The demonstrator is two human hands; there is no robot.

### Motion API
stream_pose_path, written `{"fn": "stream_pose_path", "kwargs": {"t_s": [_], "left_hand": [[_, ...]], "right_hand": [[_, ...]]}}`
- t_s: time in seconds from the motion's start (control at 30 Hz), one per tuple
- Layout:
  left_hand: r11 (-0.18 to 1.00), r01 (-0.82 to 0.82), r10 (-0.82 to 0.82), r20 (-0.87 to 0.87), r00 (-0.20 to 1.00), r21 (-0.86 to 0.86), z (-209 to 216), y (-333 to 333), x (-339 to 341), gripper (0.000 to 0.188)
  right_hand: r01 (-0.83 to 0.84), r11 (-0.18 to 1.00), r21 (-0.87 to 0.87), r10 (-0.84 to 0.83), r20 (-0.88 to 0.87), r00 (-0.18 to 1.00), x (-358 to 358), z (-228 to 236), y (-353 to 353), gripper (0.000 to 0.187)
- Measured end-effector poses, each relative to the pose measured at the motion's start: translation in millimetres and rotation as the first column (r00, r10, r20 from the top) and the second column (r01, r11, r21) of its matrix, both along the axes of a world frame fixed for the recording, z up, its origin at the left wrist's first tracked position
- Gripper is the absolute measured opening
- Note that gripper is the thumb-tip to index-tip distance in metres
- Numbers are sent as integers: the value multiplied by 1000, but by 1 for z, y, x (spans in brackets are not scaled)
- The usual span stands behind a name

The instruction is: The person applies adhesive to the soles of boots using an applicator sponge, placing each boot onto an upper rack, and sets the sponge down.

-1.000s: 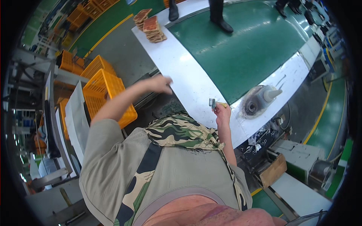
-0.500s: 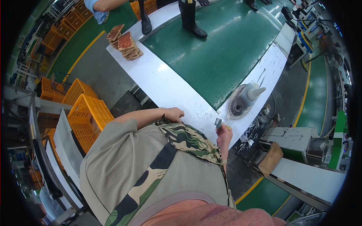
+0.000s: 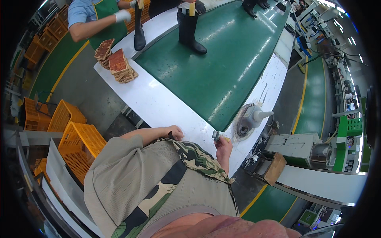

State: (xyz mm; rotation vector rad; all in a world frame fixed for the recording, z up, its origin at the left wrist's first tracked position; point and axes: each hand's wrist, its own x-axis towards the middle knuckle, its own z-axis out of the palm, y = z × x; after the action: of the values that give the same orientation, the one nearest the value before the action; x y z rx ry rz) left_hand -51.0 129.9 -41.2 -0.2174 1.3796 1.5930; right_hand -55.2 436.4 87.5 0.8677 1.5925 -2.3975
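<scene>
Now the left hand [image 3: 174, 132], earlier stretched out along the desk's [image 3: 158, 107] near edge, lies drawn in close to the body, loosely curled, holding nothing. Right hand [image 3: 223, 147] keeps its grip clenched on a small grey tool [image 3: 216, 136] above that edge, beside the glue pot [image 3: 251, 118].

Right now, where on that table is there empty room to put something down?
The white strip is bare between the brown stacks and the left hand. The green mat is open right of the black boots. It is crowded near the grey tool and right hand.
</scene>
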Motion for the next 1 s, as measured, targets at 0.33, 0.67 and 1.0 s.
{"fn": "stream_pose_path", "kwargs": {"t_s": [0.33, 0.67, 1.0], "left_hand": [[978, 196, -208, -292, 933, -69, -13, -5, -18, 22], [964, 264, -260, -245, 934, -15, -21, -1, -23, 25], [847, 261, -511, -572, 641, -464, -48, 36, -26, 30]], "right_hand": [[26, 1000, -13, -26, 18, 999, -10, -8, -19, 16], [95, 995, -31, -95, 20, 995, -2, -6, -11, 17], [-38, 994, -99, 40, 23, 999, 7, -13, 24, 11]]}}
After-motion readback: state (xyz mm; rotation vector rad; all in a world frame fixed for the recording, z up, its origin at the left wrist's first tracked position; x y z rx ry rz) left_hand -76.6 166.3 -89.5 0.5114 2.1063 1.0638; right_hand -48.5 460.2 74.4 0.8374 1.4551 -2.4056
